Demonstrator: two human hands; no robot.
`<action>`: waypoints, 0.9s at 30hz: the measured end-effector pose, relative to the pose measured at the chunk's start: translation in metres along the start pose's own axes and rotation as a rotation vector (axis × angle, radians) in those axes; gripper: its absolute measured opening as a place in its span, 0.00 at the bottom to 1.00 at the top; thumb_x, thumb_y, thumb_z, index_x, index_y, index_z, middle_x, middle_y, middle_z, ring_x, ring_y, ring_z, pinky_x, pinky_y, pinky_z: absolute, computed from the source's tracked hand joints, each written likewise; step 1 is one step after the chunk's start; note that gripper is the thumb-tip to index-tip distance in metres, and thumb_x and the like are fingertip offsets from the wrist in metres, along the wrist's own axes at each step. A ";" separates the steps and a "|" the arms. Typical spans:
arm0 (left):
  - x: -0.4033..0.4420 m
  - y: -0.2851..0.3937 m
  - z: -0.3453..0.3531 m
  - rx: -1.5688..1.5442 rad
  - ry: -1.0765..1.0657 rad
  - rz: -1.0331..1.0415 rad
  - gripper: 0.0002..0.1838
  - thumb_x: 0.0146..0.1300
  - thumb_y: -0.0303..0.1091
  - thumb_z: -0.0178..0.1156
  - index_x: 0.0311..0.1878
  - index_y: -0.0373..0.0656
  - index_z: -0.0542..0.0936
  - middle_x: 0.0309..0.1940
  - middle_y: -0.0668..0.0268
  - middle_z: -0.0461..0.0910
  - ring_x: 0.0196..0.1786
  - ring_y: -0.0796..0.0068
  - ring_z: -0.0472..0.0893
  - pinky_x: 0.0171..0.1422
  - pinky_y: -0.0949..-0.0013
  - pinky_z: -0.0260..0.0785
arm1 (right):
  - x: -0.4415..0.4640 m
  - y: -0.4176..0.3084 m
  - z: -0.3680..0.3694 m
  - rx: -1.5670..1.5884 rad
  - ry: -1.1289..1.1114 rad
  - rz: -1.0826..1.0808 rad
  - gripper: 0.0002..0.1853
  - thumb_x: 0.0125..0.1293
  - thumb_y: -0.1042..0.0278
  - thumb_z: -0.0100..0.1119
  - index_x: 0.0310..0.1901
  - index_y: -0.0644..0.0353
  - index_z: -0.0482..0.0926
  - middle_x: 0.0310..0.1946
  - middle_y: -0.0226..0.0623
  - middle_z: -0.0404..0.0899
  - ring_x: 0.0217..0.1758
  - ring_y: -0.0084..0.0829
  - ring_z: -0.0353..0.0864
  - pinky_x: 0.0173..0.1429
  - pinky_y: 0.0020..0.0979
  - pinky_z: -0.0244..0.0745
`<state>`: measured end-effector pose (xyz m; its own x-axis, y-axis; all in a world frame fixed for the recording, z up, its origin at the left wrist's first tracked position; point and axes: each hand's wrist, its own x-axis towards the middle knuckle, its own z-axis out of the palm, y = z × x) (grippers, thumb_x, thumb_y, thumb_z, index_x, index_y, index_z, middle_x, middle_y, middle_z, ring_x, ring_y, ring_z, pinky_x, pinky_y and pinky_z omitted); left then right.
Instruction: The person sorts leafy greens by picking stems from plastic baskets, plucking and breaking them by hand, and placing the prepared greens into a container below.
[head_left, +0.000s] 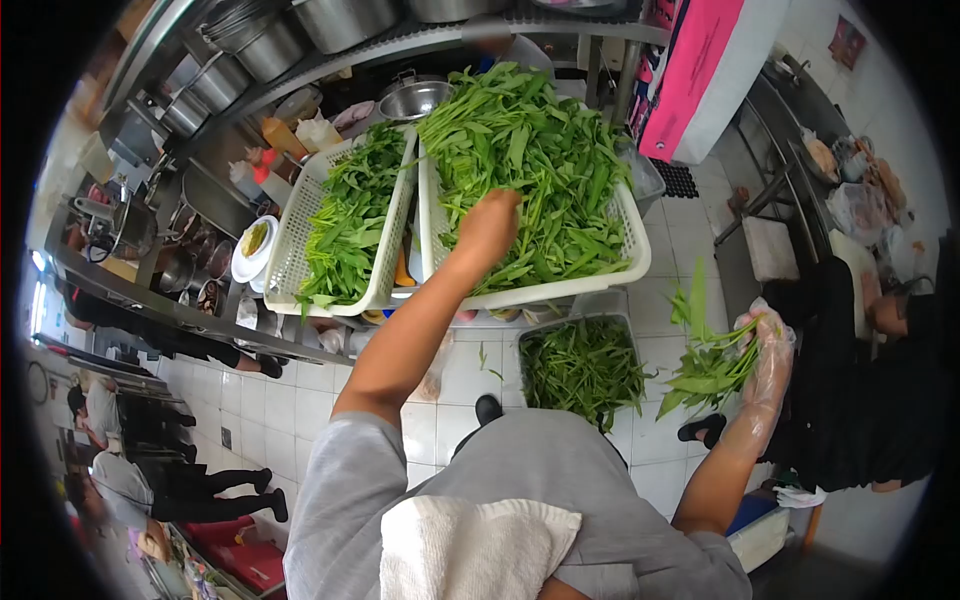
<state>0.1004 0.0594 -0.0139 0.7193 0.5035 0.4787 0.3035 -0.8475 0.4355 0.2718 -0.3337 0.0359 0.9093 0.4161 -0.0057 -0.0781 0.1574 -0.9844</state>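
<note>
My left hand (488, 232) is bare and reaches over a heap of water spinach (540, 150) in the large white basket (560, 287). Its fingers are curled closed against the greens, and what they hold, if anything, is hidden. My right hand (768, 345), in a clear plastic glove, grips a bunch of water spinach (705, 360) out to the right, its leaves pointing left. On the floor between the two hands stands a clear tub (522, 350) of cut greens (582, 368). A narrower white basket (285, 250) with more greens (355, 215) sits left of the large one.
Steel pots (340, 22) line a shelf above the counter. Squeeze bottles (262, 165), a white plate (252, 250) and a metal bowl (415, 100) stand beyond the baskets. Another person in black (840, 390) is close on my right. Several people work at far left.
</note>
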 end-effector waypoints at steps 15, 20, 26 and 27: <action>0.007 0.023 0.023 0.257 -0.213 -0.257 0.13 0.61 0.34 0.53 0.47 0.39 0.73 0.39 0.50 0.80 0.40 0.46 0.82 0.44 0.50 0.76 | -0.018 0.008 0.020 -0.072 -0.189 -0.002 0.07 0.65 0.73 0.54 0.43 0.61 0.79 0.33 0.31 0.78 0.36 0.20 0.74 0.37 0.19 0.66; 0.010 0.043 -0.049 -0.352 0.133 -0.239 0.12 0.67 0.34 0.52 0.49 0.39 0.74 0.36 0.50 0.81 0.39 0.44 0.80 0.42 0.52 0.71 | -0.024 -0.005 0.034 -0.153 -0.126 -0.028 0.07 0.64 0.74 0.53 0.42 0.62 0.79 0.33 0.32 0.78 0.37 0.22 0.76 0.41 0.23 0.68; -0.018 0.046 -0.058 -0.559 0.130 -0.272 0.12 0.62 0.32 0.58 0.46 0.37 0.73 0.29 0.61 0.76 0.29 0.71 0.72 0.36 0.67 0.67 | -0.016 -0.020 0.073 -0.263 -0.287 -0.269 0.06 0.65 0.76 0.51 0.38 0.64 0.79 0.32 0.33 0.79 0.37 0.23 0.77 0.48 0.27 0.71; -0.022 0.047 -0.054 -0.504 0.145 -0.265 0.13 0.60 0.32 0.59 0.46 0.37 0.73 0.30 0.60 0.76 0.29 0.70 0.73 0.37 0.67 0.67 | -0.012 -0.019 0.079 -0.245 -0.323 -0.293 0.06 0.66 0.75 0.51 0.37 0.64 0.79 0.31 0.33 0.80 0.37 0.23 0.77 0.48 0.27 0.71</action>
<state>0.0649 0.0181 0.0375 0.5561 0.7352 0.3876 0.1010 -0.5228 0.8465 0.2301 -0.2712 0.0683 0.7029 0.6478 0.2936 0.2951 0.1099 -0.9491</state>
